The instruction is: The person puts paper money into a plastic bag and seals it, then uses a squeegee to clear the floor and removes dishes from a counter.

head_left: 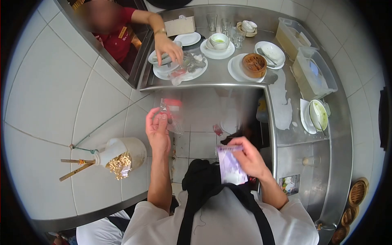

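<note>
My left hand [158,132] is raised near the front edge of the steel counter, its thumb and fingers pinching a clear plastic wrapper [173,108] with red and white print. In front of my black apron, my right hand [250,159] grips a purple-and-white printed slip [231,165], which resembles a banknote and hangs downward. Beyond my left hand, a plate of crumpled wrappers and scraps [192,67] sits on the counter. Another person's hand [168,50] reaches through the wall opening over the dishes there.
White plates with a bamboo steamer [254,65], a bowl of green liquid [219,40] and glasses [212,21] stand along the steel counter [220,74]. Plastic bins [314,75] and a green-stained bowl [318,115] are at right. A white jug with sticks [126,153] hangs at left.
</note>
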`<state>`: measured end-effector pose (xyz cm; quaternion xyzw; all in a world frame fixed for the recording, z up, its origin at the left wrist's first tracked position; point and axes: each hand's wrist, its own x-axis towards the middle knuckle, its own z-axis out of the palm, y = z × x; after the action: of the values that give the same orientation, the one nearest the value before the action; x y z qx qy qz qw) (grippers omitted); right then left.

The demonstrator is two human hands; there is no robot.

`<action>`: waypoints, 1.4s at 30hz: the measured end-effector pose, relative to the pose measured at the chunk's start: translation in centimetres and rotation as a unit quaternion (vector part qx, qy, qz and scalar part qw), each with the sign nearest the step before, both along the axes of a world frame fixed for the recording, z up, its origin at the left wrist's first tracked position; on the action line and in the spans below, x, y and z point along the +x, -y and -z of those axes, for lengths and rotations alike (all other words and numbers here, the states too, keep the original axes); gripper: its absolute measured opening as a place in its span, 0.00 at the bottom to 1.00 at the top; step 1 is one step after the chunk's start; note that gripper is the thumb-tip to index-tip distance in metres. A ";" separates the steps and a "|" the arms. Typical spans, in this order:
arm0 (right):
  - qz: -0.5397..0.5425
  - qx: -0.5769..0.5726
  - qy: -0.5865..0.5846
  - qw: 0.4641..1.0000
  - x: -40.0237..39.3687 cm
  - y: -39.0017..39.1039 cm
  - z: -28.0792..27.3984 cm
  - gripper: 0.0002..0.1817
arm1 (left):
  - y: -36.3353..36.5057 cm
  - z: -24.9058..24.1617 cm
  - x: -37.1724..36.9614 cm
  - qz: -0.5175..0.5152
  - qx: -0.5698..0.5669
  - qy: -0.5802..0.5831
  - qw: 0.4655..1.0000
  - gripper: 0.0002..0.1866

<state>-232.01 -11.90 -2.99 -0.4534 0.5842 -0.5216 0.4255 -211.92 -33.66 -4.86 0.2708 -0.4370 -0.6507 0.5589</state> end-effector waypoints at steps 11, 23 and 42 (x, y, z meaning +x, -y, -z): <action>-0.072 -0.179 -0.192 0.962 -3.0 2.5 -2.2 0.06 | 2.2 -4.0 0.1 0.130 -0.086 -0.019 0.988 0.17; -0.068 -0.240 -0.278 0.928 -0.8 10.2 -2.2 0.11 | 3.6 -5.2 0.1 0.093 -0.106 -0.004 0.990 0.16; 0.107 -0.111 0.119 0.981 2.3 20.4 -2.5 0.11 | 5.1 -4.2 0.4 0.013 -0.029 0.119 0.992 0.28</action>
<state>-229.71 -32.32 -0.44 -0.3674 0.5126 -0.6759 0.3813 -211.50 -38.80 -0.67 0.3245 -0.5223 -0.6081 0.5021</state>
